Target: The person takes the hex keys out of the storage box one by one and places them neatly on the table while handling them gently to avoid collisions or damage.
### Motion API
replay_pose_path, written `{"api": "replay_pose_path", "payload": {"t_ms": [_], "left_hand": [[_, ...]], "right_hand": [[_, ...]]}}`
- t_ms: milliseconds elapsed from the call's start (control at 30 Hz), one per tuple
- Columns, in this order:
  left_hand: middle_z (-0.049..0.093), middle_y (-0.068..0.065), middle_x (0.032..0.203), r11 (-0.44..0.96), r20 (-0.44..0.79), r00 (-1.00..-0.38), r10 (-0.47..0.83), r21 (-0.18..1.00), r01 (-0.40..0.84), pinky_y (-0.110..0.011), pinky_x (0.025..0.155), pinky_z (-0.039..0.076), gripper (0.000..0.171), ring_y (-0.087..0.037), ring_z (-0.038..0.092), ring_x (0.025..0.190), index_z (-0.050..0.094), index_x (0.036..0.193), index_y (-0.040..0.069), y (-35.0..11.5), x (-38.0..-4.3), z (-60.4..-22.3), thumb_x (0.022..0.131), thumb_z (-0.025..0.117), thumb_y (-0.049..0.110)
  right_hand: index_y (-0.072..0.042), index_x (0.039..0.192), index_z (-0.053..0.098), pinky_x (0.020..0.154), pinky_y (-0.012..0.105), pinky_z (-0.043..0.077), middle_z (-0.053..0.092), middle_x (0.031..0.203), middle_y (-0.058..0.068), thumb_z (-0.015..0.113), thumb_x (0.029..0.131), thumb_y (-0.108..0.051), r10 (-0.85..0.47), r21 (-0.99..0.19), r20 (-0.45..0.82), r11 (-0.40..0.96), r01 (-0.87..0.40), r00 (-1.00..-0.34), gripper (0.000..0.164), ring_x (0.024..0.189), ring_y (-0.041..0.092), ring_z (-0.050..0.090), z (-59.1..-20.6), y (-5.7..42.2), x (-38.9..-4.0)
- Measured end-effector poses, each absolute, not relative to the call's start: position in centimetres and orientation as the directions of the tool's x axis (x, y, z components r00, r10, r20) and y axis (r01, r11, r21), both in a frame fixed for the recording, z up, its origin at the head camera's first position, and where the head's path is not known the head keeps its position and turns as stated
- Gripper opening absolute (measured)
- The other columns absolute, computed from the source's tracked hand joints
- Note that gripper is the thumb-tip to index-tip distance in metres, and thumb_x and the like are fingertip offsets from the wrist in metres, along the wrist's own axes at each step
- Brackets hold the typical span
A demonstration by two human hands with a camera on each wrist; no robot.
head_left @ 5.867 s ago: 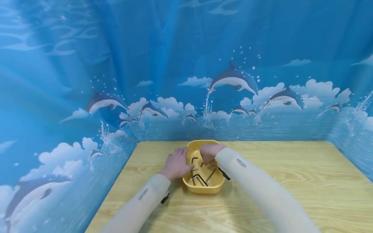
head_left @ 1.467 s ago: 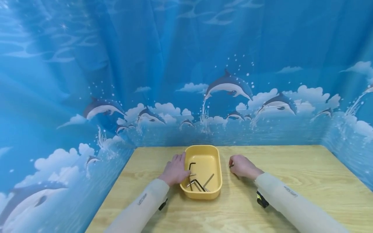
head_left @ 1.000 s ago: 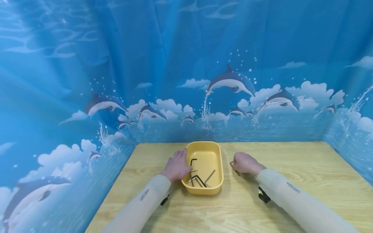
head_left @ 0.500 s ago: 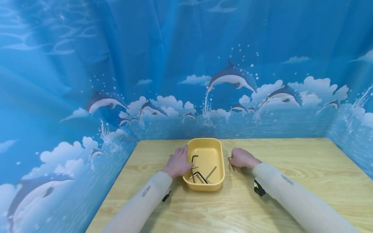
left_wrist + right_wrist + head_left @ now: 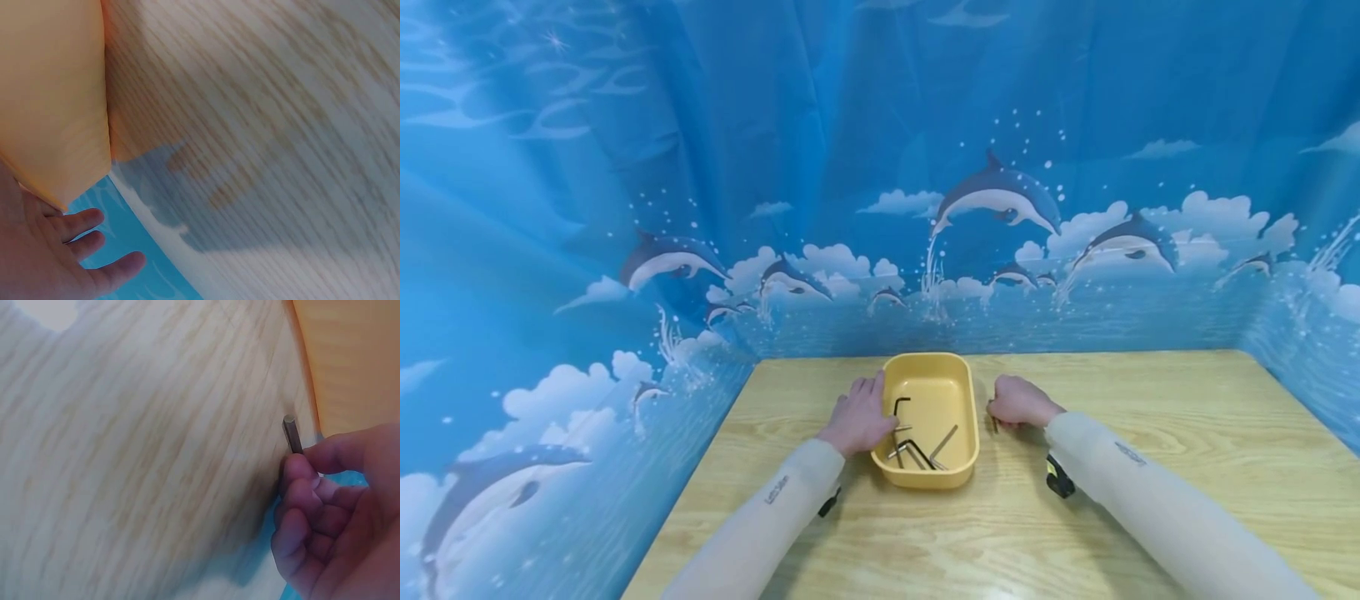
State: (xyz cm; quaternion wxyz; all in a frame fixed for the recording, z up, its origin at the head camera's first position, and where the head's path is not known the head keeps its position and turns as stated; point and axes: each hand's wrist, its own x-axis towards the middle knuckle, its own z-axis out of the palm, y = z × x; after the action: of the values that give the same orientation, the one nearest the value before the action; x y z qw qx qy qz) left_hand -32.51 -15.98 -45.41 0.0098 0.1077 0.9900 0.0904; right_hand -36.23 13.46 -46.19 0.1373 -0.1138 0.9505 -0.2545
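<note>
Left hand (image 5: pixel 858 419): rested at the tray's nine o'clock, fingers loosely straight, thumb over the rim, presumably for steadying.
Tray (image 5: pixel 936 400): sat mouth-up, likely to corral keys.
Keys (image 5: pixel 944 442): lay loose inside, mostly toward six to nine o'clock.
Held key (image 5: pixel 291 434): was just outside three o'clock.
Right hand (image 5: pixel 1022 402): pinched it fingertip-fashion, probably for control.

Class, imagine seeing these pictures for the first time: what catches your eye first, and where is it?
First, the blue dolphin-print backdrop behind the table. Next, the yellow tray holding L-shaped metal keys, with the left hand on its left edge. To the tray's right, the right hand pinches a small metal rod.
</note>
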Motion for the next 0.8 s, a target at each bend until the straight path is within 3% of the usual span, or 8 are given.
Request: {"api": "replay_pose_path", "payload": {"t_ms": [533, 700, 800], "left_hand": [[0.034, -0.018, 0.161, 0.964, -0.012, -0.977, 0.213, 0.167, 0.208, -0.063, 0.116, 0.029, 0.087, -0.037, 0.026, 0.151, 0.014, 0.162, 0.006, -16.0, -32.4, -45.3, 0.096, 0.056, 0.045], [0.034, -0.019, 0.161, 0.961, -0.006, -0.975, 0.22, 0.175, 0.216, -0.064, 0.116, 0.029, 0.087, -0.037, 0.027, 0.15, 0.015, 0.161, 0.006, -16.0, -32.5, -45.4, 0.096, 0.056, 0.046], [0.034, -0.018, 0.161, 0.962, -0.005, -0.976, 0.216, 0.173, 0.212, -0.064, 0.116, 0.029, 0.087, -0.037, 0.027, 0.15, 0.015, 0.162, 0.007, -16.0, -32.5, -45.5, 0.096, 0.056, 0.047]], "right_hand": [[-0.008, 0.06, 0.065, 0.044, 0.025, 0.039, 0.051, 0.046, -0.002, 0.054, 0.088, -0.011, -0.275, -0.509, -0.218, 0.851, -0.131, -0.936, 0.03, 0.039, 0.012, 0.044, -46.3, 13.3, -36.5], [-0.012, 0.059, 0.058, 0.046, 0.027, 0.04, 0.047, 0.047, -0.002, 0.057, 0.094, -0.021, -0.257, -0.448, -0.221, 0.884, -0.136, -0.941, 0.036, 0.04, 0.013, 0.043, -45.7, 13.1, -36.3], [-0.013, 0.065, 0.057, 0.048, 0.028, 0.043, 0.051, 0.054, 0.0, 0.059, 0.096, -0.028, -0.256, -0.4, -0.211, 0.903, -0.156, -0.943, 0.034, 0.044, 0.014, 0.047, -44.9, 13.0, -36.1]]}}
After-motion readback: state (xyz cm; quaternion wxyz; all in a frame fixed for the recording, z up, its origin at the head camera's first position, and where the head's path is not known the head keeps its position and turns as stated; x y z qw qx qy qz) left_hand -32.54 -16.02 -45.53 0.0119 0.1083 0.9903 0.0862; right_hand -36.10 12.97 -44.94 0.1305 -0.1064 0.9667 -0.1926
